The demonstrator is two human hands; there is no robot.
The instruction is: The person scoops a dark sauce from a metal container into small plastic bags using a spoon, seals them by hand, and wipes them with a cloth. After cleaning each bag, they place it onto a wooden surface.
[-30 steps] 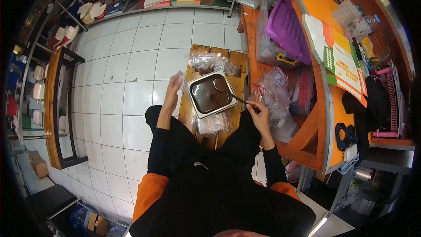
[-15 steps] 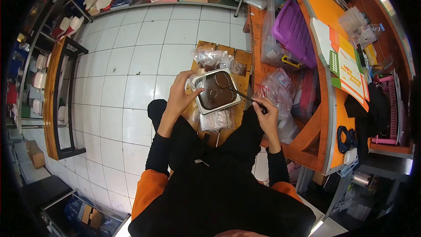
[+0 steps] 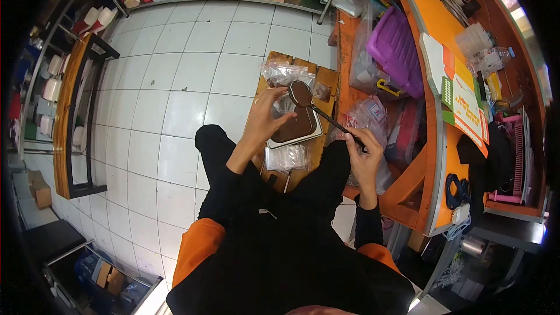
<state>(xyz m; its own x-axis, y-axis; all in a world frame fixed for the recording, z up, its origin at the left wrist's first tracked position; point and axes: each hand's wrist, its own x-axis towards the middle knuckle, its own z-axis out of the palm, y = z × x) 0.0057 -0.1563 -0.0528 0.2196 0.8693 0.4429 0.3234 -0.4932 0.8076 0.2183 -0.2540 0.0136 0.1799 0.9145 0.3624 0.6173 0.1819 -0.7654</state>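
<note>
My right hand [image 3: 366, 154] grips the dark handle of a ladle [image 3: 332, 119]. Its round bowl, filled with smooth brown sauce [image 3: 301, 93], is raised above a square metal container [image 3: 296, 143]. More of the same brown, chocolate-like sauce [image 3: 298, 127] lies inside the container. Beside the ladle's bowl, my left hand [image 3: 262, 119] has its thumb and fingers curved around what looks like a small clear plastic bag [image 3: 284, 105], over the container's left side. The hand and ladle hide part of the bag and the container's rim.
The container stands on a low wooden stool [image 3: 328, 81] between my knees. Clear plastic packets [image 3: 287, 157] lie in front of it, and more bags [image 3: 286, 72] behind. To the right are an orange workbench [image 3: 417, 195], a purple lid [image 3: 394, 49] and bagged plastic [image 3: 370, 114].
The ladle has come up out of the sauce, full, and moved over beside the left hand. My left hand has shifted from the container's left rim to above it, with the clear plastic.
</note>
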